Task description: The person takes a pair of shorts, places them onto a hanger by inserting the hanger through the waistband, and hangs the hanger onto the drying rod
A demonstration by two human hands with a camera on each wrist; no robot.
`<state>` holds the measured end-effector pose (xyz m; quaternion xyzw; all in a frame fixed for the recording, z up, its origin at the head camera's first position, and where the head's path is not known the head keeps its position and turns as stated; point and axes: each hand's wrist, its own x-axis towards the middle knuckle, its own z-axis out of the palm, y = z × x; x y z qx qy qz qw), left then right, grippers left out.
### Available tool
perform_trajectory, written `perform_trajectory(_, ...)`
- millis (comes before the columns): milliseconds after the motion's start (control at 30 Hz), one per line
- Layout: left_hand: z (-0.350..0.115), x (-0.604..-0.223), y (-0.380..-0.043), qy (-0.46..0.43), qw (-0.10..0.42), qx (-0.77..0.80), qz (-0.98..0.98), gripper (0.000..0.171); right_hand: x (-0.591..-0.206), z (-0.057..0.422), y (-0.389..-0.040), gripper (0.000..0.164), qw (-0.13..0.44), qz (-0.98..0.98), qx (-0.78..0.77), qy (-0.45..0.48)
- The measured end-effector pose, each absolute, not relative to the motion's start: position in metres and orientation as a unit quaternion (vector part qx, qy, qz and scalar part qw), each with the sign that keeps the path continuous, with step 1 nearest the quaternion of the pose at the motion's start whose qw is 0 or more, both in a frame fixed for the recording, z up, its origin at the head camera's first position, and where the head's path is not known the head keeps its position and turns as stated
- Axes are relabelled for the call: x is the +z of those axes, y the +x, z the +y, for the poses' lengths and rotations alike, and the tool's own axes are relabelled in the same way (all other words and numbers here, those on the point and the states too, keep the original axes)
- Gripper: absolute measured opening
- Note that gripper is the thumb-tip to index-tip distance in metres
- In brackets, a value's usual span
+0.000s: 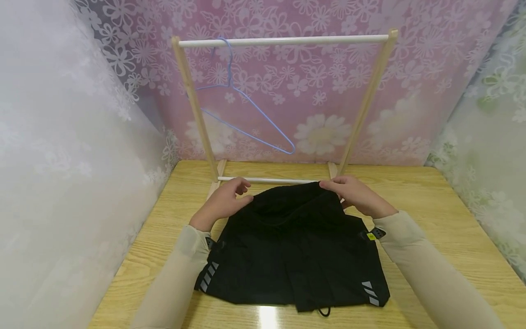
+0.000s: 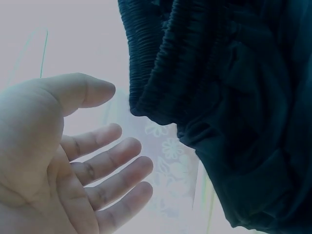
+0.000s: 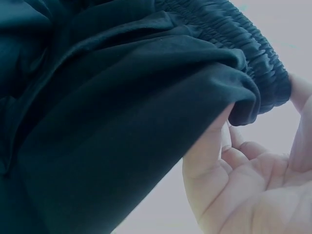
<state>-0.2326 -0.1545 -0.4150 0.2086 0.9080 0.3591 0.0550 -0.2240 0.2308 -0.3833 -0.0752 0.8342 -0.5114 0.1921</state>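
A pair of black shorts (image 1: 271,260) with grey slanted stripes near both lower corners lies spread over the table, its elastic waistband raised at the far side. My right hand (image 1: 355,194) pinches the waistband's right end; in the right wrist view, thumb and fingers sit on either side of the gathered band (image 3: 265,63). At the left end, my left hand (image 1: 226,198) has its fingers loosely bent and holds nothing. The left wrist view shows a gap between that hand (image 2: 73,161) and the ribbed waistband (image 2: 151,92).
Behind the shorts stands a wooden rack with a white top bar (image 1: 304,40) and a low white bar (image 1: 267,180). A blue wire hanger (image 1: 256,107) hangs toward its left end. Flowered cloth walls (image 1: 320,132) enclose the wooden table (image 1: 415,196). A small black cord loop (image 1: 324,312) sticks out at the near edge.
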Motion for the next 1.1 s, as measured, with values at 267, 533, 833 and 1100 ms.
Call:
perform_trajectory(267, -0.151, -0.403, -0.23, 0.208, 0.038, 0.365, 0.907, 0.041, -0.383, 0.233, -0.224, 0.046, 0.196, 0.837, -0.504, -0.081)
perform_trajectory(533, -0.144, -0.393, -0.226, 0.211, 0.015, 0.371, 0.904, 0.039, -0.384, 0.235, -0.224, 0.048, 0.194, 0.84, -0.501, -0.078)
perform_trajectory(833, -0.14, -0.383, -0.22, 0.215, -0.005, 0.365, 0.906, 0.038, -0.384, 0.235, -0.222, 0.048, 0.192, 0.844, -0.495, -0.081)
perform_trajectory(1100, -0.137, -0.376, -0.218, 0.212, -0.014, 0.372, 0.903, 0.046, -0.385, 0.237, -0.223, 0.047, 0.19, 0.841, -0.5, -0.079)
